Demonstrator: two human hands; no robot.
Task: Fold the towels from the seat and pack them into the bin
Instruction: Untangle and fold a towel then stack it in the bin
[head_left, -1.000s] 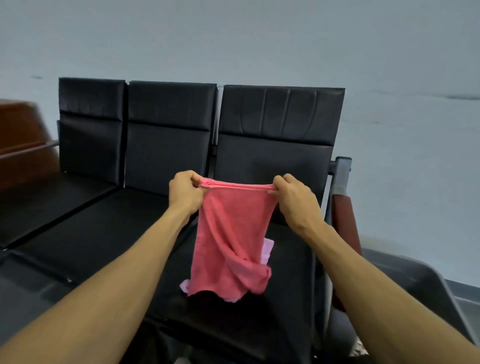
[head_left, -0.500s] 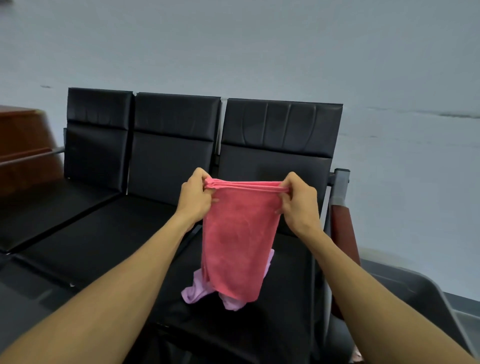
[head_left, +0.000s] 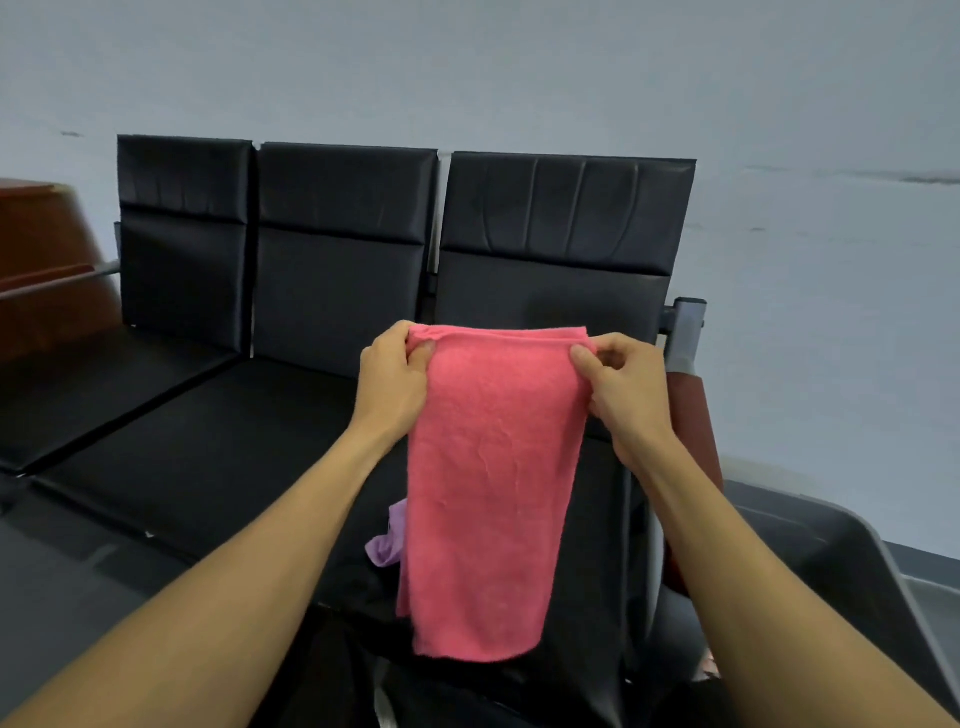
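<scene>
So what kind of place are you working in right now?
Probably a waiting area or lobby: a row of three linked black padded seats with a metal armrest post stands against a bare pale wall. Nothing else in view pins it down further.

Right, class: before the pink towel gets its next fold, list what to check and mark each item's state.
1. Left hand pinches a top corner of the pink towel: ok.
2. Right hand pinches the other top corner: ok.
3. Top edge level: ok.
4. Towel hangs flat, unbunched: ok.
5. Purple towel on the seat left to fold: not ok.
6. Bin has room: cannot tell.
</scene>
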